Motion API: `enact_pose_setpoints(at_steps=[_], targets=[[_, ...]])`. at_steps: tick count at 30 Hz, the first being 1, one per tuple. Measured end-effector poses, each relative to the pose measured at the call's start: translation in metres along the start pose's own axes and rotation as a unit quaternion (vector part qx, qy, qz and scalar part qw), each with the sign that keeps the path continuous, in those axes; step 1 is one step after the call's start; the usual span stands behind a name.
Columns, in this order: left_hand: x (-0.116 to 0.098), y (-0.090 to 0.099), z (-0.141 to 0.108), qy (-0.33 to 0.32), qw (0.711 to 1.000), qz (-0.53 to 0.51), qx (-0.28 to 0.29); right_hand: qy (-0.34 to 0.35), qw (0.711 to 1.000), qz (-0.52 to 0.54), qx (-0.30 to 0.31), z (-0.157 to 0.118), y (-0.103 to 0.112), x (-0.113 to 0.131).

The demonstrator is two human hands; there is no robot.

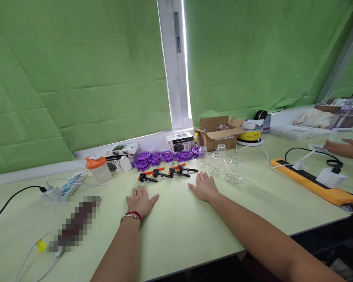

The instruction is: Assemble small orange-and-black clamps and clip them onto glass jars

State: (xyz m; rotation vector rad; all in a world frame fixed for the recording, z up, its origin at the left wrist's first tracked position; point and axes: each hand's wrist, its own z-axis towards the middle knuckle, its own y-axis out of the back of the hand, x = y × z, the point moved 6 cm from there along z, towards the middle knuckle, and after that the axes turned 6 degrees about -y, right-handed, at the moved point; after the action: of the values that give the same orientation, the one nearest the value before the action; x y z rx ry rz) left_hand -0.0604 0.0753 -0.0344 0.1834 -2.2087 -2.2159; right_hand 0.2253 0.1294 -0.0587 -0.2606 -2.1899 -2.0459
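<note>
My left hand [141, 202] lies flat on the pale table [176, 239], fingers spread, a red band and a bracelet on its wrist. Flat on the table too, my right hand [205, 187] holds nothing. Just beyond both hands are several black and orange tools [161, 173]. Behind these lies a row of purple plastic wheel-like parts [167, 156]. Several clear glass jars [233, 170] stand beyond and to the right of my right hand. Small printed boxes [179, 144] sit at the back.
An orange-lidded cup [98, 169], a white power strip [73, 185] and a pixelated object [76, 225] are at left. An open cardboard box [219, 135] stands at the back. An orange power strip [312, 182] lies at right, near another person's hand [345, 148].
</note>
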Motion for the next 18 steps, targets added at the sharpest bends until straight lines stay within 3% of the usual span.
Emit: enact_pose_setpoints(at_steps=[14,18], targets=[[0.0016,-0.0028,0.0013,0.003,1.0,0.003,0.016,0.003,1.0,0.004,-0.008,0.0005,-0.0009,0.0],[0.0015,-0.0031,0.0006,0.002,1.0,-0.004,0.011,0.002,0.997,0.02,-0.069,0.0035,0.0044,0.0]])
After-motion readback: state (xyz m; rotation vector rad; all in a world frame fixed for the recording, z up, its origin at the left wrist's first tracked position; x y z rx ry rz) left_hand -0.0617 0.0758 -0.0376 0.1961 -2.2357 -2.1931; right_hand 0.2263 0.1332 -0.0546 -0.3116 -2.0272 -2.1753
